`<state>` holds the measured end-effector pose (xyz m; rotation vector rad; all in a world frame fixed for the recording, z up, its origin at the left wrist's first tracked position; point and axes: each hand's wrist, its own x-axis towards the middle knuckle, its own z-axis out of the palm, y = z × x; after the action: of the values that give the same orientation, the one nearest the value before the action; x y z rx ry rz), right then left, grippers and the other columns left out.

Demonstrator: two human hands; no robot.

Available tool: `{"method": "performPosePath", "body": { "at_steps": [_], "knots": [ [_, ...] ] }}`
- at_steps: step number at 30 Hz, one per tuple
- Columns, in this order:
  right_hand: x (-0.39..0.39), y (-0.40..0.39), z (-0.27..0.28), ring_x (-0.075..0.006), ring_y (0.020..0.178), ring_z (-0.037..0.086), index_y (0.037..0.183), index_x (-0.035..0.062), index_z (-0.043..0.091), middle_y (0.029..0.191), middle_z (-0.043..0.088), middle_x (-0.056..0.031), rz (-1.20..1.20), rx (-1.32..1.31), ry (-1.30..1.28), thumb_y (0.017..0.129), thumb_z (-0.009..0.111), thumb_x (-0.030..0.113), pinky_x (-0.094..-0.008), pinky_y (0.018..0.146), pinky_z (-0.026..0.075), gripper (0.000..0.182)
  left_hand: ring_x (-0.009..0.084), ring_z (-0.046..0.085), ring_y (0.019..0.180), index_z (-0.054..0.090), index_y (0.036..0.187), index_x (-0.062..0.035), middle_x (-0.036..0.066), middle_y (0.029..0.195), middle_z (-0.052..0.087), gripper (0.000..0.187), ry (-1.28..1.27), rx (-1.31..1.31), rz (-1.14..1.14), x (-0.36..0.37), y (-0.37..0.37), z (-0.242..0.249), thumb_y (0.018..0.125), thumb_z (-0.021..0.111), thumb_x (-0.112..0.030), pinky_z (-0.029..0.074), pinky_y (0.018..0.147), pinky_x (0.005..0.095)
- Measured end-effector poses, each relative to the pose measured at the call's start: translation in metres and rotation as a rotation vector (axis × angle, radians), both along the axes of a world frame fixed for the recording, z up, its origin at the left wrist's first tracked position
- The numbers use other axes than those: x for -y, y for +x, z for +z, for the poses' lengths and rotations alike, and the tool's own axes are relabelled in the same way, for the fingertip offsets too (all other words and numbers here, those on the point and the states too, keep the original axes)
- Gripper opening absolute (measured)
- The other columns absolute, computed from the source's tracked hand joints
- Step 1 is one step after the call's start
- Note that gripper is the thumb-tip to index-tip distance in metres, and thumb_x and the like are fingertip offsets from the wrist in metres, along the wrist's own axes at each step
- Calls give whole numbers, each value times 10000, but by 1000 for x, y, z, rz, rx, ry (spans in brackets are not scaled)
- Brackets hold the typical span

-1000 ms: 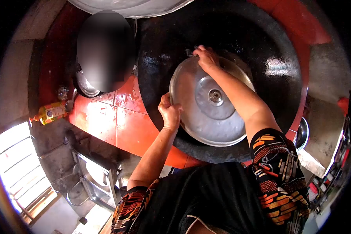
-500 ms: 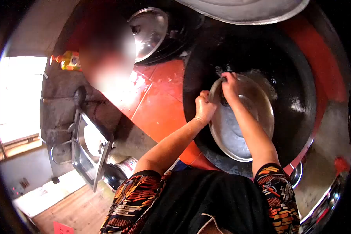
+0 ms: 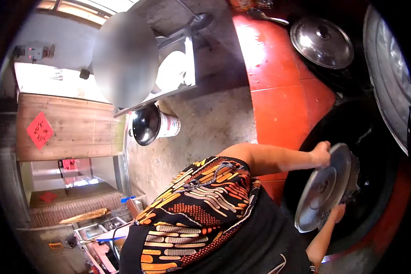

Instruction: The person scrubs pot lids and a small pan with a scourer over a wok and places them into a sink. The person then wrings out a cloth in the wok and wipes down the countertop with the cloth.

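Note:
A round metal basin (image 3: 324, 185) is tilted on its side over the large black wok (image 3: 374, 182), its underside facing left. My left hand (image 3: 322, 154) is closed on the basin's upper rim. Lower down, my right hand (image 3: 337, 213) is at the far side of the basin, fingers partly hidden by it and apparently gripping its edge. A little water shows at the bottom of the wok beside the basin.
Red tiles (image 3: 278, 107) border the wok. A lidded pot (image 3: 322, 43) stands above them, with a large metal lid (image 3: 390, 77) at the right. A ladle (image 3: 267, 17), metal sink (image 3: 169, 68) and white bucket (image 3: 169, 125) are also around.
The view has swung to the left. The basin, which lay in the wok with its inside showing, has been lifted and tilted, its underside now facing left. Both hands have moved apart along it.

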<state>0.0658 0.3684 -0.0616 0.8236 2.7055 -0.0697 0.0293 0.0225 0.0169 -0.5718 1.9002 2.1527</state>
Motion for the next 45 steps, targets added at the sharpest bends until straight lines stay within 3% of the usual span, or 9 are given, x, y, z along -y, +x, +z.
{"method": "performPosePath", "body": {
  "at_steps": [6, 10, 13, 16, 19, 23, 34, 41, 45],
  "knots": [
    [-107, 28, -53, -271, 1114, 591, 1123, 78, 660, 1157, 659, -109, 714, 424, 244, 926, 524, 161, -353, 917, 478, 253, 385, 624, 814, 628, 852, 6, 221, 828, 634, 212, -205, -347, -133, 1, 15, 137, 696, 700, -118, 485, 717, 427],
    [-156, 40, -54, -316, 1072, 586, 1055, 77, 646, 1136, 648, -134, 1047, -132, -67, 857, 542, 222, -454, 885, 472, 266, 371, 589, 812, 614, 789, -53, 154, 866, 603, 221, -378, -977, -276, -24, 27, 178, 588, 686, -109, 484, 683, 451],
    [-122, 32, 23, -229, 1221, 484, 1267, 115, 503, 1348, 517, -75, -39, -270, -1508, 949, 419, 253, -474, 1019, 362, 357, 323, 570, 865, 620, 792, -101, 96, 880, 577, 250, -598, -1355, -489, -30, 51, 203, 581, 697, -211, 484, 680, 426],
    [-122, 39, 88, -220, 1237, 446, 1307, 38, 437, 1357, 484, -82, 274, -378, -2035, 1012, 356, 329, -462, 1083, 287, 422, 302, 575, 873, 624, 799, -96, 90, 881, 580, 285, -701, -1609, -647, -37, 82, 204, 590, 701, -274, 490, 671, 439],
    [-137, 48, 126, -269, 1239, 448, 1290, -21, 448, 1314, 516, -145, 175, -658, -1715, 1005, 393, 383, -433, 1086, 301, 498, 304, 574, 885, 616, 801, -95, 86, 881, 570, 293, -665, -1651, -723, -34, 102, 188, 596, 701, -286, 489, 669, 465],
    [-23, 73, 239, -293, 1219, 471, 1241, -34, 519, 1287, 547, -150, -832, -791, -1679, 941, 515, 408, -435, 1071, 319, 535, 284, 560, 922, 616, 802, -110, 76, 913, 553, 259, -755, -1660, -724, -15, 120, 176, 629, 695, -286, 478, 681, 465],
    [-144, 50, 241, -311, 967, 559, 1055, -7, 613, 1072, 598, -172, -352, -939, -1231, 704, 651, 205, -460, 872, 451, 413, 291, 494, 1081, 631, 1035, -156, 85, 1119, 550, 334, -962, -1114, -631, 120, 133, 181, 702, 642, -179, 425, 842, 485],
    [0, 105, 306, -257, 593, 569, 572, -16, 655, 601, 582, -138, 138, -1290, -474, 491, 640, 127, -443, 611, 448, 164, 215, 598, 915, 649, 1091, -52, 99, 984, 645, 304, -739, -476, 556, 441, 180, 159, 857, 598, -239, 502, 829, 365],
    [150, 104, 324, -242, 605, 554, 523, 32, 615, 597, 567, -115, -244, -1438, -956, 493, 623, 173, -415, 631, 424, 145, 173, 561, 504, 661, 905, -7, 68, 652, 599, 217, -431, -225, 1054, 649, 246, 65, 886, 524, -173, 473, 461, 287]
  ]
}}
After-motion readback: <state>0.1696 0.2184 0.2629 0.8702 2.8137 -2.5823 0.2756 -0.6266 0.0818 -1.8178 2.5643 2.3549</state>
